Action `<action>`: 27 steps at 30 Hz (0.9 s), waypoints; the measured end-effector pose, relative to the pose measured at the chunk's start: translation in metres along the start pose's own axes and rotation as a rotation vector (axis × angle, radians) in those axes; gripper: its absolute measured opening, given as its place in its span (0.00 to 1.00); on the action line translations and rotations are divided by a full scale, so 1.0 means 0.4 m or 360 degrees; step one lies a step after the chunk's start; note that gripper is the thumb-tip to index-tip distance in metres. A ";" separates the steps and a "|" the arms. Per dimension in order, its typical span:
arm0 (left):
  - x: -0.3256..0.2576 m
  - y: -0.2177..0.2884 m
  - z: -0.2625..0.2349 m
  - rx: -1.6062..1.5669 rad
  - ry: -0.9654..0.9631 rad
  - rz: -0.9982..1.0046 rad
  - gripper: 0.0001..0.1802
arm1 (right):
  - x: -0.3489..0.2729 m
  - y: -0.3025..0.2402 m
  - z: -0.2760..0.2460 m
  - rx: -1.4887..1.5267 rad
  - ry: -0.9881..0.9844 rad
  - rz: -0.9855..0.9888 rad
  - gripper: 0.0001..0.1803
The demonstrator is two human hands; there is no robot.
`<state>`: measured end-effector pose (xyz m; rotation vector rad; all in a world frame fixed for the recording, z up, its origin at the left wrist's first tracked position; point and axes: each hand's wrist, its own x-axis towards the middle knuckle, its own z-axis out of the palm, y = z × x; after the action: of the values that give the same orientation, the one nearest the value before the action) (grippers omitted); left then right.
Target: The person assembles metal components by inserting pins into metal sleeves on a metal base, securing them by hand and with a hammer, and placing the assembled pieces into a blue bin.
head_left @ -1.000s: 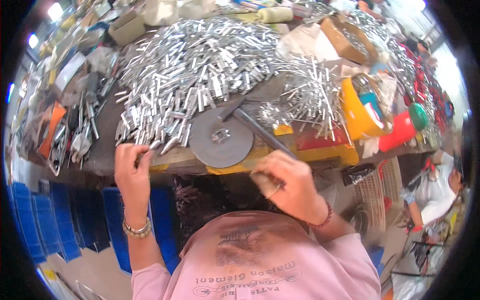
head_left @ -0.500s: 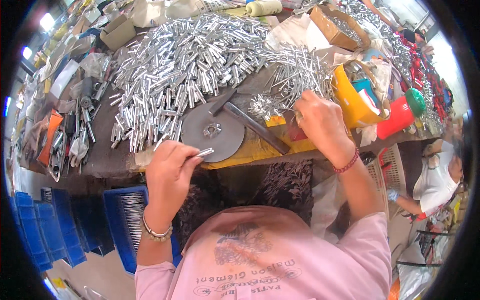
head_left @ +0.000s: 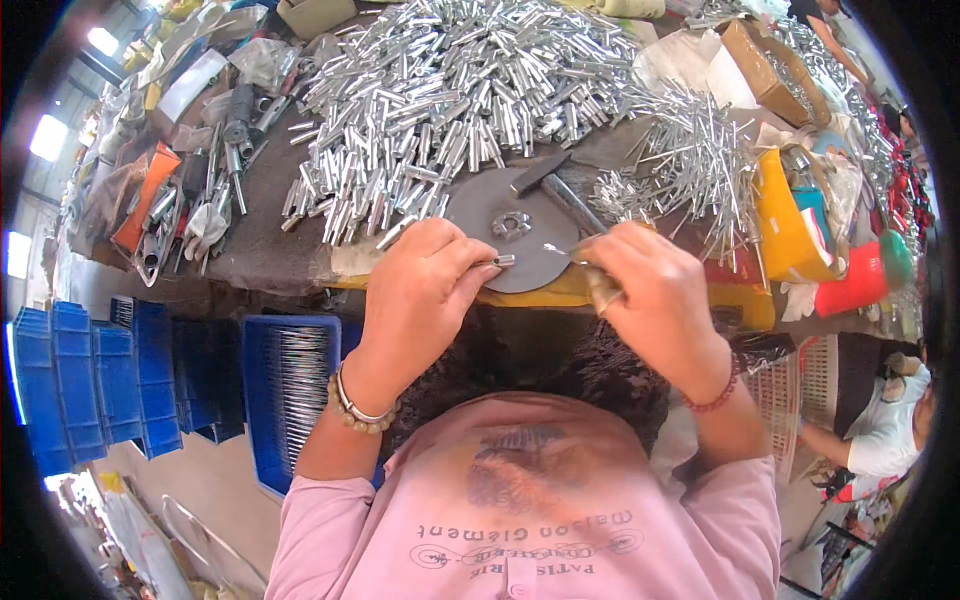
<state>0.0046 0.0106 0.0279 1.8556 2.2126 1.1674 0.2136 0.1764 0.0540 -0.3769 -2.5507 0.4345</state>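
My left hand point(head_left: 420, 300) pinches a short silver metal tube point(head_left: 505, 261), its end pointing right over the front of a round grey disc point(head_left: 470, 210). Facing it, my right hand point(head_left: 655, 295) is closed on a thin metal pin point(head_left: 553, 249), whose bright tip points left toward the tube. A small gap separates the two pieces. At the disc's centre sits a ring-shaped metal part point(head_left: 511, 225). A hammer point(head_left: 575, 204) lies across the disc's right side, its handle end hidden behind my right hand. Behind the disc spreads a big heap of silver tubes point(head_left: 450, 110).
Long thin pins point(head_left: 695, 160) lie heaped at the right, beside a yellow container point(head_left: 785, 225) and a red one point(head_left: 850, 285) with a green rim. Tools point(head_left: 225, 170) crowd the table's left. Blue bins point(head_left: 255, 400) stand below left; a co-worker point(head_left: 885, 430) is far right.
My right hand has come from the pin heap toward the middle, now with a pin in its fingers. My left hand has moved right with the tube, over the disc's edge. The view has shifted.
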 end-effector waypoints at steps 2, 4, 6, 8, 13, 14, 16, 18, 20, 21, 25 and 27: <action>-0.007 -0.001 -0.007 0.0054 -0.0002 -0.0031 0.08 | -0.002 -0.005 0.037 0.0022 0.0001 -0.0007 0.09; -0.009 0.004 -0.014 0.0048 -0.0005 -0.0056 0.08 | 0.003 -0.009 0.060 0.0033 0.0012 -0.0057 0.08; -0.011 0.001 -0.011 0.0040 -0.0005 -0.0082 0.08 | 0.010 -0.013 0.066 0.0027 0.0009 -0.0080 0.08; -0.011 -0.009 0.002 -0.0033 0.0076 -0.0057 0.06 | 0.014 -0.017 0.073 0.0021 0.0006 -0.0106 0.08; -0.009 -0.005 -0.007 -0.0126 0.0015 -0.0158 0.07 | 0.021 -0.017 0.077 -0.0017 0.0011 -0.0106 0.08; -0.010 -0.005 -0.009 -0.0207 -0.0017 -0.0242 0.08 | 0.021 -0.017 0.077 -0.0017 0.0010 -0.0102 0.08; -0.013 -0.010 -0.011 -0.0269 -0.0044 -0.0281 0.08 | 0.023 -0.017 0.077 -0.0005 -0.0026 -0.0124 0.07; -0.016 -0.015 -0.011 -0.0329 -0.0069 -0.0323 0.08 | 0.025 -0.017 0.076 -0.0021 -0.0029 -0.0139 0.08; -0.019 -0.019 -0.010 -0.0344 -0.0059 -0.0277 0.08 | 0.026 -0.017 0.074 -0.0035 -0.0033 -0.0158 0.08; -0.020 -0.021 -0.006 -0.0345 -0.0060 -0.0276 0.08 | 0.025 -0.015 0.072 -0.0043 -0.0058 -0.0168 0.08; -0.027 -0.028 0.010 -0.0265 0.0083 -0.0156 0.09 | 0.022 -0.013 0.074 -0.0047 -0.0066 -0.0211 0.08; -0.031 -0.028 0.013 -0.0209 0.0107 -0.0115 0.09 | 0.023 -0.010 0.076 -0.0044 -0.0072 -0.0229 0.07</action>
<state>0.0014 0.0028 0.0128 1.6975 2.1581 1.3449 0.1891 0.1688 0.0349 -0.1934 -2.6089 0.3583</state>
